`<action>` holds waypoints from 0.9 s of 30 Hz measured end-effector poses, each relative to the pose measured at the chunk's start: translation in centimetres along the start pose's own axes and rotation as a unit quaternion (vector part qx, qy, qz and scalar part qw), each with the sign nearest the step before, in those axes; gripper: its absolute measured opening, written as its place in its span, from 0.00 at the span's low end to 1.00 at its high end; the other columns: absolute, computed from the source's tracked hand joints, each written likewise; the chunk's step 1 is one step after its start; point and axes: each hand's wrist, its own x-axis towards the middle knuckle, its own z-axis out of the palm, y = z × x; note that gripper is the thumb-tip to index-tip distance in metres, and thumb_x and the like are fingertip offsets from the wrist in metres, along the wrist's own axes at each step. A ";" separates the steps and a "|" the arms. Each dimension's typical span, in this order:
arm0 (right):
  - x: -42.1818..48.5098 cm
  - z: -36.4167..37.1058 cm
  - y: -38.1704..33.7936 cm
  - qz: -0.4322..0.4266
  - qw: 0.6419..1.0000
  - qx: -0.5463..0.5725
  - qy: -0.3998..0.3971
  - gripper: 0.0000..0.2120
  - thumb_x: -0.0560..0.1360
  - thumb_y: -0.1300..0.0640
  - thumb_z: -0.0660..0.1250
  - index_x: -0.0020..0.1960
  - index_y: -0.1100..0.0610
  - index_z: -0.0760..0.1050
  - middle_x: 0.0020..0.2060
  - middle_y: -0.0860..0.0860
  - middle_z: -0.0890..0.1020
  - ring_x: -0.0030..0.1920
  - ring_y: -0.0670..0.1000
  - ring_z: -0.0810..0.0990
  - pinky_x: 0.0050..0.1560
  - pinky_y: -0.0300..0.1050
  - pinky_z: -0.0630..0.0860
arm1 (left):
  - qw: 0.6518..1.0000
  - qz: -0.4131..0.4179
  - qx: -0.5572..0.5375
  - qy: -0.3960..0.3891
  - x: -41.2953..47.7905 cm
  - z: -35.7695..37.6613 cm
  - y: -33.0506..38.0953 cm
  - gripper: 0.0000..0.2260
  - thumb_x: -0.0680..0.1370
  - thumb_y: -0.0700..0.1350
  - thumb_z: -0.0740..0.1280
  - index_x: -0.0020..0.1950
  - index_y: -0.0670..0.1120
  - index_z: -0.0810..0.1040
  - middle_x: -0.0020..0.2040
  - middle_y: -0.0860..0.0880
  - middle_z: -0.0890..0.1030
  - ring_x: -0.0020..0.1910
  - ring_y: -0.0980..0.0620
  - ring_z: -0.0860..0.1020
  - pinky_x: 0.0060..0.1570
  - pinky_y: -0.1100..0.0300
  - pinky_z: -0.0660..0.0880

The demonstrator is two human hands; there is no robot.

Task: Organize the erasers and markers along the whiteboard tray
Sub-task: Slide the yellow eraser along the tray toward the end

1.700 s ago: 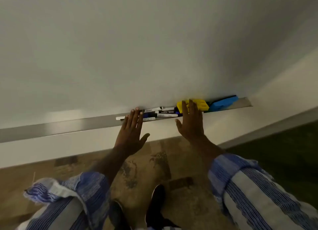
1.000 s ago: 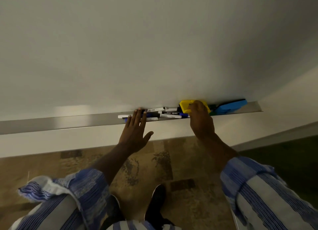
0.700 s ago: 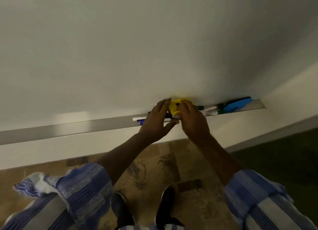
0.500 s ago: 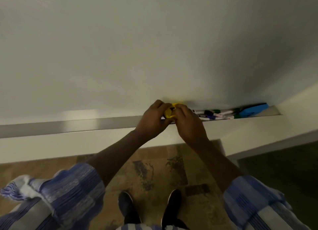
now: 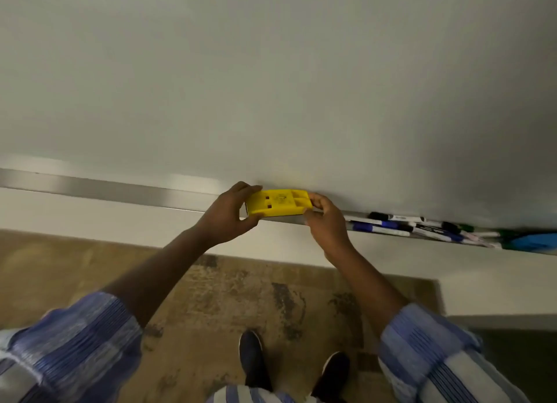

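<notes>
Gripping flat yellow plastic eraser (image 5: 278,202) — both hands

You held a bright yellow eraser (image 5: 278,206). Tray (image 5: 120,193) was silver-grey, whiteboard (image 5: 271,86) pale grey-white. Markers (image 5: 404,226) were white with blue, black and green parts; other eraser (image 5: 533,242) blue. Your sleeves (image 5: 75,339) were blue-and-white striped, floor (image 5: 241,297) mottled tan-brown, shoes (image 5: 253,360) dark.
</notes>
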 end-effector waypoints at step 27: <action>1.2 18.4 -4.1 0.106 0.987 -0.018 -0.123 0.13 0.73 0.61 0.64 0.56 0.58 0.79 0.39 0.55 0.79 0.38 0.53 0.75 0.37 0.46 0.70 | 0.948 -0.265 0.090 0.150 -2.7 -2.9 -12.4 0.17 0.70 0.28 0.62 0.58 0.36 0.76 0.55 0.36 0.75 0.50 0.34 0.75 0.48 0.45 0.76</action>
